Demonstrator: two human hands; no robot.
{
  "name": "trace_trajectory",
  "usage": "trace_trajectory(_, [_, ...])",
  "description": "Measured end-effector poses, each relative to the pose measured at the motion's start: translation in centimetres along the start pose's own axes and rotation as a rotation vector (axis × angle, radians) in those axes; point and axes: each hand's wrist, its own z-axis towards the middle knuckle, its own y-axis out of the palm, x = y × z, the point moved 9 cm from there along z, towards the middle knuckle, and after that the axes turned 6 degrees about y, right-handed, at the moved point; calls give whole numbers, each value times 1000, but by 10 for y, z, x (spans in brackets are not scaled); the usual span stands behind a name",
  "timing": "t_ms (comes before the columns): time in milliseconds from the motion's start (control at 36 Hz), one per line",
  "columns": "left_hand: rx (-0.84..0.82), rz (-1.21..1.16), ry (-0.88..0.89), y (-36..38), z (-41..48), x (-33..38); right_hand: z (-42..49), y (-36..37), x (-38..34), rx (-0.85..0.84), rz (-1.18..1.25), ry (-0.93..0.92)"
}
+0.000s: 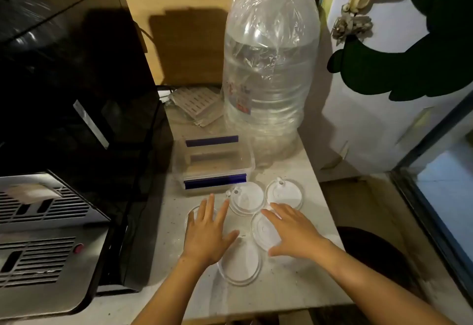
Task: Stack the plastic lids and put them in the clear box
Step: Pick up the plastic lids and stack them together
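Several clear round plastic lids lie flat on the pale counter [289,286]. One lid [247,198] and another lid [285,194] sit side by side near the clear box [213,164], which has blue clips and stands open. A lid [240,263] lies nearest me. My left hand [207,232] hovers open, fingers spread, over a mostly hidden lid [192,212]. My right hand [291,230] is open above a further lid [261,232], partly covering it. Neither hand holds anything.
A large water bottle [268,63] wrapped in plastic film stands behind the box. A black appliance [76,119] with a metal drip grille [41,237] fills the left. A slotted white piece [197,104] lies at the back. The counter edge drops off at right.
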Motion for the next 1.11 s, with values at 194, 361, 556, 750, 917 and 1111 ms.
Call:
trace_trajectory(194, [10, -14, 14, 4, -2, 0, 6, 1, -8, -12, -13, -21])
trace_trajectory(361, [36, -71, 28, 2, -2, 2, 12, 2, -9, -2, -20, -35])
trace_trajectory(556, [97, -301, 23, -9, -3, 3, 8, -3, -6, 24, 3, -33])
trace_trajectory(750, [145, -887, 42, -24, -5, 16, -9, -40, -1, 136, 78, -31])
trace_trajectory(917, [-67, -1401, 19, -21, -5, 35, -31, -92, -30, 302, 193, -215])
trace_trajectory(1111, [-218, -1870, 241, -37, -8, 60, -41, -107, -75, 376, 196, -441])
